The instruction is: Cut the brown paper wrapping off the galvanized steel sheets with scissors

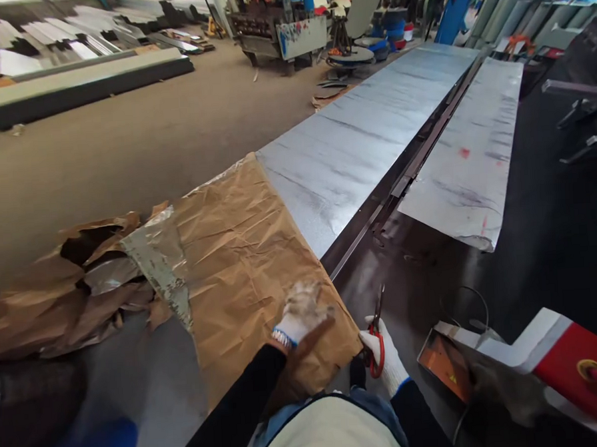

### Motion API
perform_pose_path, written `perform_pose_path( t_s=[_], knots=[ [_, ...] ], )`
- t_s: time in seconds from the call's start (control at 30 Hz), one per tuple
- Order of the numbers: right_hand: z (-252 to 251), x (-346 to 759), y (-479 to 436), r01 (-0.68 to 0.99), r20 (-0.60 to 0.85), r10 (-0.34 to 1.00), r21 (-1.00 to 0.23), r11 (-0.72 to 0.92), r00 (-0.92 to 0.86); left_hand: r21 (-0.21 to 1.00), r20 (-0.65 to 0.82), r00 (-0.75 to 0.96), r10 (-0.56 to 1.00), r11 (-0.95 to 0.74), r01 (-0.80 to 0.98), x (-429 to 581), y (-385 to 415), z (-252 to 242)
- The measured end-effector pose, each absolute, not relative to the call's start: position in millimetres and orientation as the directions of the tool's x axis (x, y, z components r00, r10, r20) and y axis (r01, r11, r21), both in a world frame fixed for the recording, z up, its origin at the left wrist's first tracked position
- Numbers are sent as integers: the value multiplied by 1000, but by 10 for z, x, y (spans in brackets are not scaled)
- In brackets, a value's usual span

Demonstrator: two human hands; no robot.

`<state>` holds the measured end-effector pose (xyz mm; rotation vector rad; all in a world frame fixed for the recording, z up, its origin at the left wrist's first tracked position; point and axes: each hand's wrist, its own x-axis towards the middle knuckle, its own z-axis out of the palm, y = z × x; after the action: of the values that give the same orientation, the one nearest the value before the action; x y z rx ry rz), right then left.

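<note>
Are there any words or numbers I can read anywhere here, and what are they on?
No text can be read.
Red and white machine part: a round yellow emblem, too blurred to read.
Orange sticker on the metal box: a small warning mark, no legible words.
Blue and white machine panel far back: only paint smudges, nothing legible.

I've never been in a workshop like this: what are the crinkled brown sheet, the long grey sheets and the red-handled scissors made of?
Crinkled brown sheet: likely kraft paper, matte, creased, seemingly foil-backed where torn. Long grey sheets: probably galvanised steel, dull mottled sheen. Red-handled scissors: metal blades, apparently plastic grips.
</note>
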<state>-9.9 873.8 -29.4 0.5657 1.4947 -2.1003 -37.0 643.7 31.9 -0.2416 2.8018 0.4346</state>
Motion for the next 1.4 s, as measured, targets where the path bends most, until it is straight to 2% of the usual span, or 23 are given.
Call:
perform_pose_path(
  t_s=[0.07,0.13,0.2,0.27,0.4,0.53,0.67,1.07,1.27,1.4],
  knots=[
    [-183,-113,8733,630,-597,-208,-702,-332,-775,319,-233,-972,34,947,-44,-71,6784,407],
    [-97,-104,8753,676,-603,-309,-624,-392,-736,295,-210,-970,118,954,52,176,7067,400],
    [-26,-55,8829,726,-593,-420,-527,-442,-687,235,-245,-968,61,972,2,311,7217,340],
    [46,45,8981,734,-549,-488,-487,-472,-678,223,-258,-964,-60,967,-120,345,7238,288],
    [231,372,9400,737,-407,-630,-509,-445,-662,373,-170,-954,-248,880,-295,305,7160,332],
    [394,659,9630,819,-321,-774,-400,-412,-546,438,-150,-948,-280,841,-318,274,7198,435],
    [423,756,9633,840,-300,-796,-331,-430,-526,457,-97,-956,-278,841,-291,248,7287,430],
    [341,697,9537,879,-372,-801,-286,-381,-468,472,38,-962,-271,853,-222,253,7332,292],
    [344,680,9587,872,-286,-835,-295,-390,-470,524,15,-951,-310,812,-256,235,7309,344],
    [388,678,9593,884,-299,-846,-309,-351,-441,558,-38,-941,-337,774,-299,226,7317,389]
  ],
)
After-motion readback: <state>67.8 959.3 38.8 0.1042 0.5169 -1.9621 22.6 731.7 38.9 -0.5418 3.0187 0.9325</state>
